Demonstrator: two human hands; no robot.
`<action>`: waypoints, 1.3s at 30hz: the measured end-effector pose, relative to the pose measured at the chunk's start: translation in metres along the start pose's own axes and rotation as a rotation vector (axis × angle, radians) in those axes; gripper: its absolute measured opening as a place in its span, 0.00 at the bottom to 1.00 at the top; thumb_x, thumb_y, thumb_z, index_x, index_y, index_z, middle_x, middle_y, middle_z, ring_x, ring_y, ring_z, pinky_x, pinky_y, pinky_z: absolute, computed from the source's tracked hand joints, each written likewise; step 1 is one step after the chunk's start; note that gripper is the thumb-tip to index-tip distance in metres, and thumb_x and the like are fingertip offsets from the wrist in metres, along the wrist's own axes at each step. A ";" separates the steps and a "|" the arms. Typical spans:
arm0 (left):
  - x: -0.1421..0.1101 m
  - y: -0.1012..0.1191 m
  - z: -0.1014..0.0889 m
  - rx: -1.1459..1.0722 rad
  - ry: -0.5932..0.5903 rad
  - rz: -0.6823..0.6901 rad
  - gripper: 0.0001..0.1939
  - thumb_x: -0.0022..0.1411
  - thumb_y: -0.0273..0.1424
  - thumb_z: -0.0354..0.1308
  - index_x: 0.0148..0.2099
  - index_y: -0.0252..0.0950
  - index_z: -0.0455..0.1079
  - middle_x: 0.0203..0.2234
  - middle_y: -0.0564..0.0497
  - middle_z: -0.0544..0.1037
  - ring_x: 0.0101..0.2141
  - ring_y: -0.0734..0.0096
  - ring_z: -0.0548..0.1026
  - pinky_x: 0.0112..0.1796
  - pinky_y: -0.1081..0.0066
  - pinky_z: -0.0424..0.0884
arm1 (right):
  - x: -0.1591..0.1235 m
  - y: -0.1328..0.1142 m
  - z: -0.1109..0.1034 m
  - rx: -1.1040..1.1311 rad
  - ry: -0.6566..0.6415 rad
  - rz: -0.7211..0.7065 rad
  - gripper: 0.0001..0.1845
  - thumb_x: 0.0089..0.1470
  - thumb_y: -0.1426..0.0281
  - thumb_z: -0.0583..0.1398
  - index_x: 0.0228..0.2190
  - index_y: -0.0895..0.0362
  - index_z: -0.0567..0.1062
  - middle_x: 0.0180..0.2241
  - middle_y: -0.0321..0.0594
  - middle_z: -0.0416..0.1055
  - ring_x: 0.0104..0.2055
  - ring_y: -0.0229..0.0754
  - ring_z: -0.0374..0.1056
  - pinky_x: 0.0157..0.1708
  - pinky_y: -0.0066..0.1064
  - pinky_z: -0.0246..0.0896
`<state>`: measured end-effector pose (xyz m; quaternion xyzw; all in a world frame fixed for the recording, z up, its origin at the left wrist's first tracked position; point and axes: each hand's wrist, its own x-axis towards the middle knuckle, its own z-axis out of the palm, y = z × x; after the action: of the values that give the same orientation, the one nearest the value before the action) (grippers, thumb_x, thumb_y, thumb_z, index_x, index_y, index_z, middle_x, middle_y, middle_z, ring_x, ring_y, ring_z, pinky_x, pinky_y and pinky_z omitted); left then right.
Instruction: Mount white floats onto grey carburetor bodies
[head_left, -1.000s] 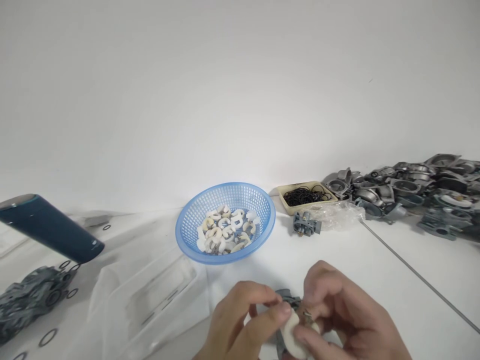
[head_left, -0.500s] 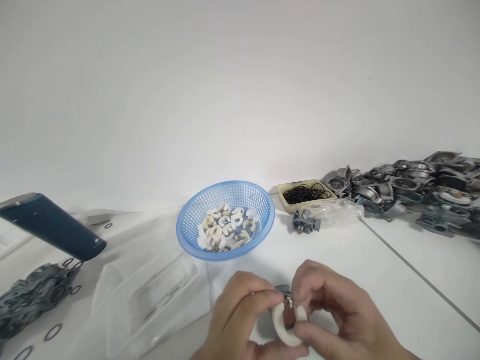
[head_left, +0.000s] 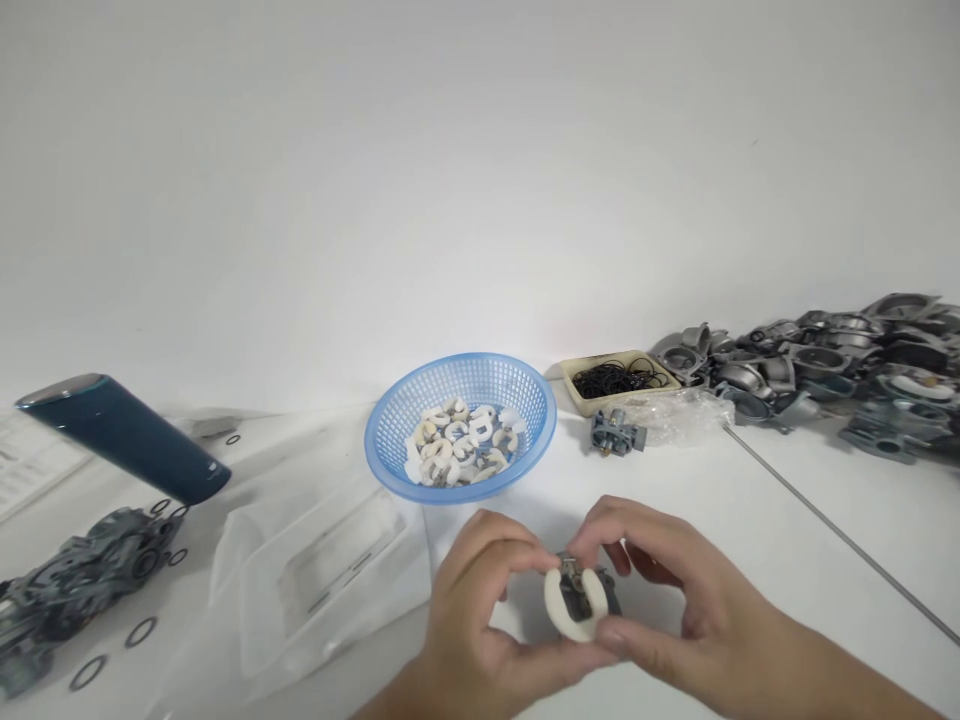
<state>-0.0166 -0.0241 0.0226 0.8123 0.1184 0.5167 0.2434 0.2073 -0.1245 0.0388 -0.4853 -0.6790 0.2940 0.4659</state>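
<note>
At the front of the table, my left hand (head_left: 491, 610) and my right hand (head_left: 667, 600) hold a small grey carburetor body (head_left: 613, 592) between them. A white U-shaped float (head_left: 557, 606) lies on its upward face, the round end toward me. My left fingertips are at the float's left arm, with the thumb under its rounded end. My right index finger rests near the far end of the carburetor, and the right thumb presses by the float's lower right side. Much of the carburetor is hidden under the float and fingers.
A blue mesh basket (head_left: 375, 470) holds several white floats (head_left: 457, 440). Behind stands a cream tray (head_left: 581, 400) of black rubber rings, with another carburetor (head_left: 616, 434) before it. Metal bowls (head_left: 821, 360) pile up right, near a thin rod (head_left: 832, 530). Left are a dark blue tumbler (head_left: 135, 440) and carburetors (head_left: 82, 570).
The float and carburetor have tilted, so the opening now shows dark metal instead of a brownish patch. My right index finger has lifted slightly outward. The whole view has shifted a little.
</note>
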 end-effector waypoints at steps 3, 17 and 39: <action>0.000 -0.002 0.000 -0.003 -0.005 -0.029 0.26 0.65 0.52 0.82 0.49 0.41 0.78 0.35 0.50 0.82 0.32 0.66 0.77 0.28 0.71 0.69 | 0.004 -0.001 -0.007 -0.055 0.006 -0.101 0.15 0.68 0.61 0.74 0.53 0.45 0.81 0.43 0.40 0.79 0.41 0.48 0.72 0.35 0.35 0.65; -0.002 -0.009 -0.003 -0.057 -0.086 -0.115 0.22 0.59 0.37 0.84 0.51 0.43 0.81 0.35 0.50 0.83 0.32 0.66 0.75 0.27 0.72 0.70 | 0.001 0.038 -0.024 -0.129 -0.034 -0.134 0.15 0.65 0.66 0.73 0.53 0.49 0.82 0.44 0.43 0.79 0.42 0.50 0.76 0.33 0.34 0.69; -0.010 -0.006 0.005 -0.220 -0.142 -0.352 0.29 0.44 0.31 0.90 0.48 0.40 0.84 0.31 0.52 0.80 0.25 0.74 0.76 0.23 0.80 0.72 | -0.012 0.039 0.006 0.080 -0.081 -0.049 0.27 0.62 0.57 0.79 0.56 0.46 0.78 0.44 0.39 0.71 0.37 0.46 0.68 0.32 0.35 0.63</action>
<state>-0.0166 -0.0250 0.0099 0.7820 0.1839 0.4175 0.4247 0.2175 -0.1213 -0.0005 -0.4374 -0.6964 0.3290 0.4643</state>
